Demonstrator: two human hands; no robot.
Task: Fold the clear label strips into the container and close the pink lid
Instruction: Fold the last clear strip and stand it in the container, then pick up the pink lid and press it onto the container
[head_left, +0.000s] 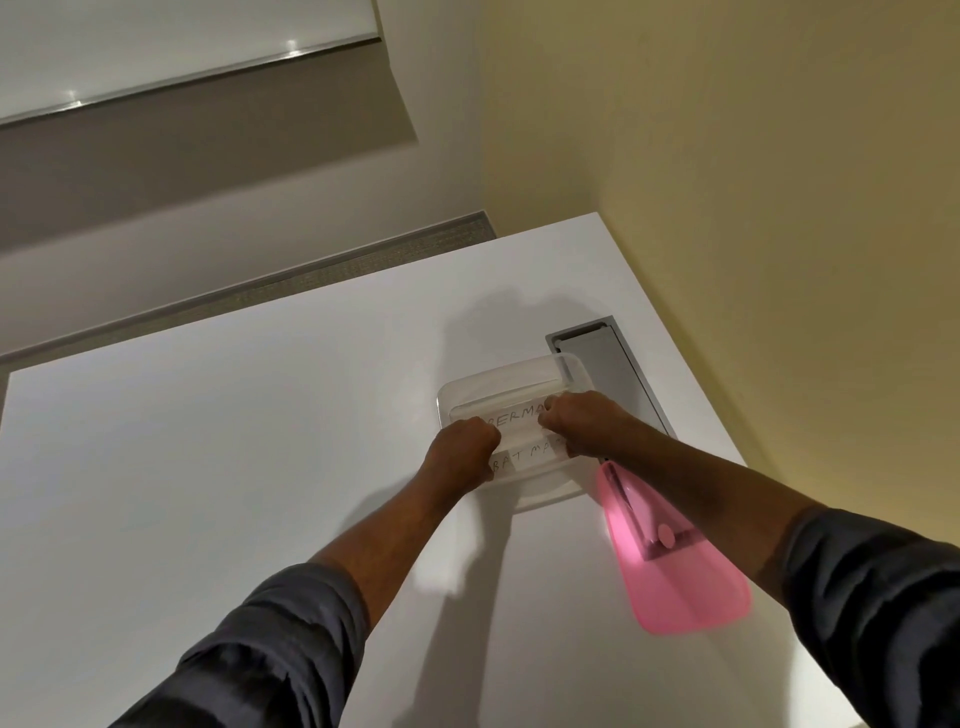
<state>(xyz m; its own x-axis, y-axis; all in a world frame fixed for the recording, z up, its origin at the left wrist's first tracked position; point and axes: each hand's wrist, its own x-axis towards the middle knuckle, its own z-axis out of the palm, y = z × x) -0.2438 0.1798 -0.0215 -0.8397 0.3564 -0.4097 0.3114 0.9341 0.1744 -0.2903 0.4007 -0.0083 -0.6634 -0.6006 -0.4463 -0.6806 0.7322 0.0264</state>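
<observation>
A clear plastic container (498, 382) stands on the white table (234, 441), right of the middle. Clear label strips (519, 420) with handwritten letters lie across it, one above the other. My left hand (465, 449) is closed over the strips' left ends. Over their right ends my right hand (579, 418) is closed the same way. The pink lid (670, 577) lies flat on the table to the right of the container, under my right forearm, apart from the container.
A grey rectangular cable hatch (608, 364) is set into the table just behind and right of the container. The table's right edge (691, 364) runs close to a yellowish wall. Beyond the far edge is grey floor and a white cabinet.
</observation>
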